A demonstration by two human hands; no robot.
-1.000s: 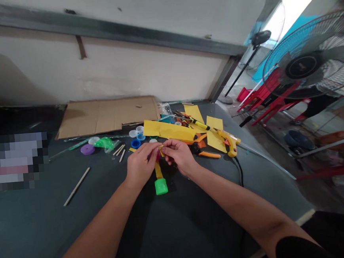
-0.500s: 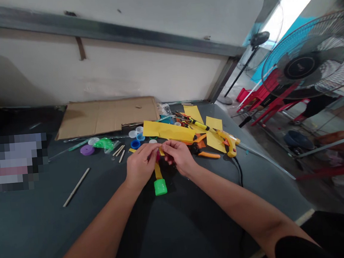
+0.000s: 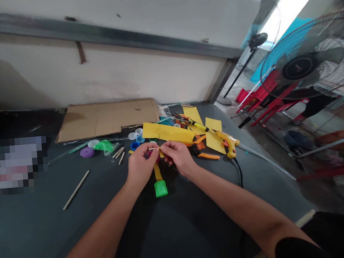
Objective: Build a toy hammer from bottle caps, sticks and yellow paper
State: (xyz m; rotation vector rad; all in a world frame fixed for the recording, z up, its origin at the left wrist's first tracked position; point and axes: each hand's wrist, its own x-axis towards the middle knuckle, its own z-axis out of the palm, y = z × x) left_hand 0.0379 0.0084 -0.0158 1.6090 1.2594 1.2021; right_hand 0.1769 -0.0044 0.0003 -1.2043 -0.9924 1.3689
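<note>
My left hand [image 3: 140, 163] is closed in a pinch, with a short pale stick [image 3: 152, 149] at its fingertips. Close beside it, my right hand [image 3: 178, 157] pinches a small yellow paper piece [image 3: 161, 153]. The fingertips of both hands nearly meet. A yellow strip [image 3: 158, 173] runs down from beneath them to a bright green bottle cap [image 3: 161, 188]. Something pink shows partly behind my left fingers, mostly hidden.
Behind my hands lie a long yellow paper sheet [image 3: 169, 133], blue caps [image 3: 135, 146] and orange-handled pliers [image 3: 209, 156]. A yellow glue gun [image 3: 231, 148] rests at right. Cardboard [image 3: 105, 118] lies by the wall; a loose stick [image 3: 76, 189] and purple cap [image 3: 87, 152] are left.
My left fingers have shifted slightly, and the pale stick now shows between them. More of the small yellow piece is visible at my right fingertips. The green cap stays in place.
</note>
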